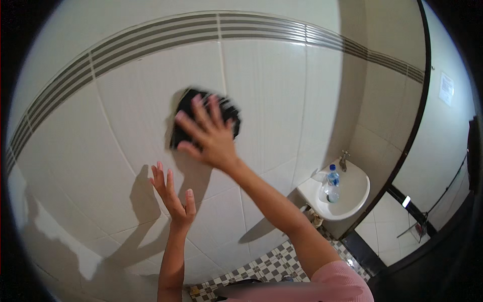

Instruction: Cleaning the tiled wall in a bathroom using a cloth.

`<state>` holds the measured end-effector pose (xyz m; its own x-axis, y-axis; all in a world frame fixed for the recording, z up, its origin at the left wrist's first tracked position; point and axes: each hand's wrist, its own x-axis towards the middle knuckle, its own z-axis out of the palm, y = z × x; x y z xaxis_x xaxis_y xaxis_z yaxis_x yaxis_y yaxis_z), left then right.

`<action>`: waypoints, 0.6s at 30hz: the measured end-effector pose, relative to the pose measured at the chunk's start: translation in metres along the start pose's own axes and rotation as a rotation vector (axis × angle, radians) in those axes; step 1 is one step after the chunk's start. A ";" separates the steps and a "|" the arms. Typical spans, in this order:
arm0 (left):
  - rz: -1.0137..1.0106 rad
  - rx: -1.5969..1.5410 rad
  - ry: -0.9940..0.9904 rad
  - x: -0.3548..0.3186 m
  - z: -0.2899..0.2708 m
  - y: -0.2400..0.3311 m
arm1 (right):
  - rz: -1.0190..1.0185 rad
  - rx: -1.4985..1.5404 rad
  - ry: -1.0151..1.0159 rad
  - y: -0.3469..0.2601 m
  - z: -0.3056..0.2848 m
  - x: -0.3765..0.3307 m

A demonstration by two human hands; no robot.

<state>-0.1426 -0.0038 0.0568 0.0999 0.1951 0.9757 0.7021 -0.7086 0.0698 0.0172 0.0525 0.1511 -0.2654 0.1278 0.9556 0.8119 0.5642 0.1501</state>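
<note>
My right hand [211, 138] holds a black cloth [230, 111] flat against the white wall tiles [266, 100], with its fingers spread over it. The cloth is bunched at its right side and slightly blurred. Lower and to the left, my left hand [175, 197] is raised in front of the wall, open and empty, its fingers apart. Its shadow falls on the tiles beside it; whether it touches the wall I cannot tell.
A white sink [359, 189] juts from the wall at the right, with a metal tap [344, 160] and a blue-capped plastic bottle [332, 177] in its basin. Below lies a checkered mosaic floor [271, 262]. A dark-framed doorway [421, 95] stands at the far right.
</note>
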 end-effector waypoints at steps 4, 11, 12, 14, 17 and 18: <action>0.074 0.068 0.054 0.007 0.023 -0.005 | -0.071 0.017 -0.148 0.011 0.006 -0.066; 0.146 0.396 0.062 0.014 0.062 -0.001 | 0.331 -0.129 0.149 0.161 -0.037 -0.140; 0.151 0.357 0.051 0.015 0.064 -0.002 | 0.513 -0.109 0.274 0.176 -0.039 -0.146; 0.145 0.593 0.092 0.013 0.073 -0.006 | 0.847 -0.138 0.448 0.203 -0.037 -0.171; 0.121 0.598 0.107 0.012 0.075 -0.012 | 0.912 -0.165 0.407 0.185 -0.005 -0.206; 0.130 0.624 0.120 0.011 0.073 -0.019 | 0.898 -0.085 0.368 0.155 0.004 -0.204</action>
<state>-0.1040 0.0613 0.0508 0.1572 0.0312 0.9871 0.9711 -0.1868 -0.1487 0.1946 0.1171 -0.0216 0.6380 0.2107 0.7406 0.6715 0.3185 -0.6691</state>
